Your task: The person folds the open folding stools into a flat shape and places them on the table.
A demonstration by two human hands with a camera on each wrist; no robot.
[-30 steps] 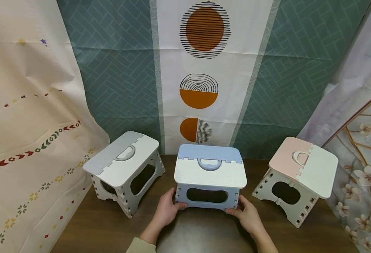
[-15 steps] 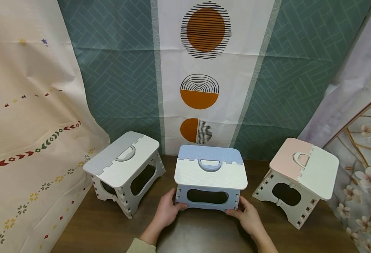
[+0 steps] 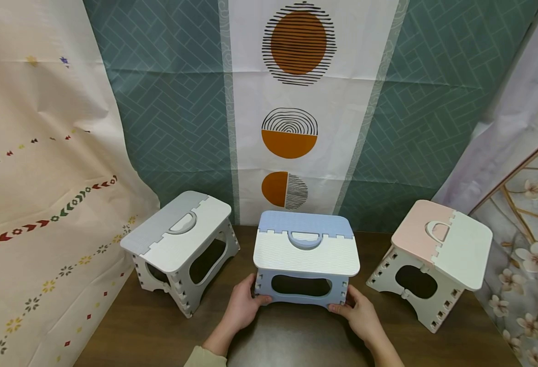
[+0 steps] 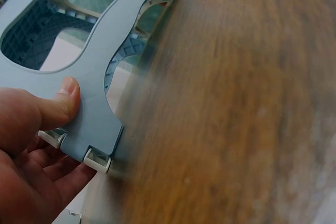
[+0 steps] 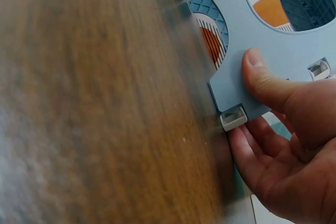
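A blue and white folding stool [image 3: 305,255] stands unfolded at the middle of the table, its blue handle towards the top's centre. My left hand [image 3: 243,303] grips the lower left corner of its front leg panel; in the left wrist view the thumb [image 4: 65,100] lies on the blue face and the fingers curl behind the edge. Likewise my right hand [image 3: 357,312] holds the lower right corner, its thumb [image 5: 257,69] on the front of the panel [image 5: 231,77] and fingers round the side. The far legs are hidden under the top.
A grey and white folding stool [image 3: 182,229] stands angled at the left. At the right is a pink and white one [image 3: 438,244], also angled. Patterned cloths hang behind and on both sides of the brown wooden table [image 3: 292,341].
The view has shifted very slightly. Both hands keep their hold on the blue and white stool, which stays in place.
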